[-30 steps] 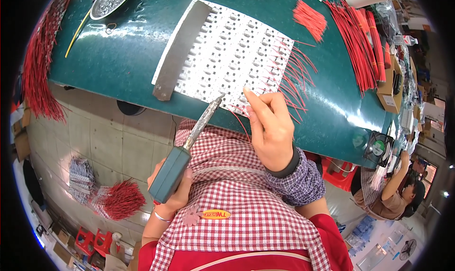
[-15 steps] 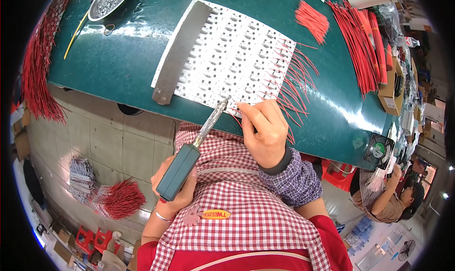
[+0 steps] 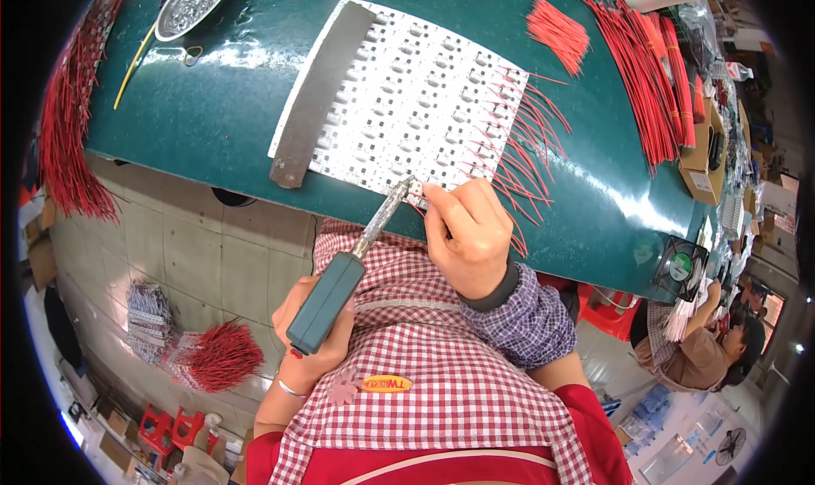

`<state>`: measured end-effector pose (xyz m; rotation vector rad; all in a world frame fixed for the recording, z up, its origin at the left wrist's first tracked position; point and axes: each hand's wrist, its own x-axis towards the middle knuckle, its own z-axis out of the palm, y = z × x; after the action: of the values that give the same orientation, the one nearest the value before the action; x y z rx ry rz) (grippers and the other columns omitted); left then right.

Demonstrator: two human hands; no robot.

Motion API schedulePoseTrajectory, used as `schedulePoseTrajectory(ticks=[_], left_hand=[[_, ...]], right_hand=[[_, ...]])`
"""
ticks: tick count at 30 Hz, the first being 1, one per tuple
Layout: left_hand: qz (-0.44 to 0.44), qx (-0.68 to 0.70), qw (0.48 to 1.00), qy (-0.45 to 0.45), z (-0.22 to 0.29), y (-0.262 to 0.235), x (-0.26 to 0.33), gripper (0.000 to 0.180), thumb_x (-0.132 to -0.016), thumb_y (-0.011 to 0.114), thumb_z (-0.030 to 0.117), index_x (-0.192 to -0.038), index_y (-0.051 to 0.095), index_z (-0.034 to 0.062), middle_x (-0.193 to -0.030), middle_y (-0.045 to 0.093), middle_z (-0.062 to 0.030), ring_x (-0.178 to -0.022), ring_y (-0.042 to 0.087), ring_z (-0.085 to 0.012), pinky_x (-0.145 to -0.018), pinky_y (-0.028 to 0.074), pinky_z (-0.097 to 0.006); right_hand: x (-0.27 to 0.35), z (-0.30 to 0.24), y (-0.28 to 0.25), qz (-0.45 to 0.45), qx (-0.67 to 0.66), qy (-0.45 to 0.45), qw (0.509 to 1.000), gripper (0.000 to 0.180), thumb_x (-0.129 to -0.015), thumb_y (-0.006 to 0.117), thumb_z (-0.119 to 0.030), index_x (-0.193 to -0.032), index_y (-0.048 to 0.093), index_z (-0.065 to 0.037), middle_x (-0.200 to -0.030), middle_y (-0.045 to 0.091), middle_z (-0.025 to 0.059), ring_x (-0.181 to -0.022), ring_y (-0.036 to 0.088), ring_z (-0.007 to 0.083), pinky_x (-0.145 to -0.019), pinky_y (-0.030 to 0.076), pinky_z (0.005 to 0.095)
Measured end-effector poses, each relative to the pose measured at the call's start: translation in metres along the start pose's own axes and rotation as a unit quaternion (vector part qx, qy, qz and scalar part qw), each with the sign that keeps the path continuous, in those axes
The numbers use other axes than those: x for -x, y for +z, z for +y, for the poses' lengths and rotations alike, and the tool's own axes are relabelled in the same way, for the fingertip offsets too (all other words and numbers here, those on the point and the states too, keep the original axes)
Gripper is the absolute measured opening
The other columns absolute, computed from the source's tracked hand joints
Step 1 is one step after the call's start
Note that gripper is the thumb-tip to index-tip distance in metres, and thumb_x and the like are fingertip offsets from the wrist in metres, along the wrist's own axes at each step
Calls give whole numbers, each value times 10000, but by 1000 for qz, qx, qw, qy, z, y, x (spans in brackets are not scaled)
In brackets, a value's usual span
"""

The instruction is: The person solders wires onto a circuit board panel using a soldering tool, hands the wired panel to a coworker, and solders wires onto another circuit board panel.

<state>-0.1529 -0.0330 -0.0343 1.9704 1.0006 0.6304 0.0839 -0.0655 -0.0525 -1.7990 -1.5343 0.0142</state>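
Observation:
My left hand [image 3: 333, 342] is closed around the dark green handle of a soldering iron [image 3: 326, 302]. The iron's metal tip touches or hovers just over the near edge of a white circuit board panel [image 3: 403, 112] patterned with small dark parts. Close beside the tip, my right hand [image 3: 472, 235] pinches a thin red wire [image 3: 418, 205] at the panel's edge, mostly hidden by the fingers. Several red wires [image 3: 531, 158] stick out from the panel's right side. A dark grey bar [image 3: 318, 103] lies along its left side.
On the green table [image 3: 212, 128] are a metal dish [image 3: 193, 8], a short red wire pile [image 3: 558, 37] and long red wire bundles [image 3: 632, 82]. A small fan [image 3: 681, 266] stands at the right edge. Another person [image 3: 705, 349] sits at right. Wire bundles [image 3: 216, 356] hang low left.
The soldering iron's handle has shifted slightly right and up, its tip staying near the same spot. My right hand has edged a little left. The panel has slid very slightly left.

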Motion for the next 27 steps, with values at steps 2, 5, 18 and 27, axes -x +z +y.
schedulePoseTrajectory(ticks=[2, 5, 18, 27], left_hand=[[4, -11, 1000, 10, 1, 0, -1, 211, -721, 718, -69, -930, 688, -49, -891, 660, -159, -732, 682, -297, -668, 556, -335], [8, -8, 1000, 16, 1, -1, -1, 211, -720, 721, -65, -928, 685, -52, -885, 659, -157, -727, 681, -296, -661, 552, -331], [45, 35, 998, -20, -21, 2, 11, 269, -779, 746, 33, -1034, 693, -36, -944, 693, -179, -765, 681, -305, -688, 543, -357], [58, 127, 984, -109, -32, 11, 9, 385, -944, 679, 43, -1312, 598, -32, -1081, 628, -39, -733, 497, -84, -609, 430, -266]], right_hand=[[0, 0, 0, -1, 4, -3, 1000, 303, -668, 711, 89, -966, 682, 40, -735, 482, 94, -672, 532, 264, -563, 443, 381], [0, -2, 0, -3, 12, -7, 1000, 299, -669, 713, 81, -963, 679, 43, -735, 482, 92, -671, 533, 261, -553, 440, 381], [-13, -4, -18, -40, 5, 12, 999, 232, -719, 704, 51, -949, 682, 27, -764, 516, 90, -703, 565, 262, -592, 482, 362], [-93, 114, -83, 22, 197, -4, 980, 144, -818, 694, -10, -962, 685, -12, -922, 616, 114, -876, 600, 314, -737, 508, 411]])
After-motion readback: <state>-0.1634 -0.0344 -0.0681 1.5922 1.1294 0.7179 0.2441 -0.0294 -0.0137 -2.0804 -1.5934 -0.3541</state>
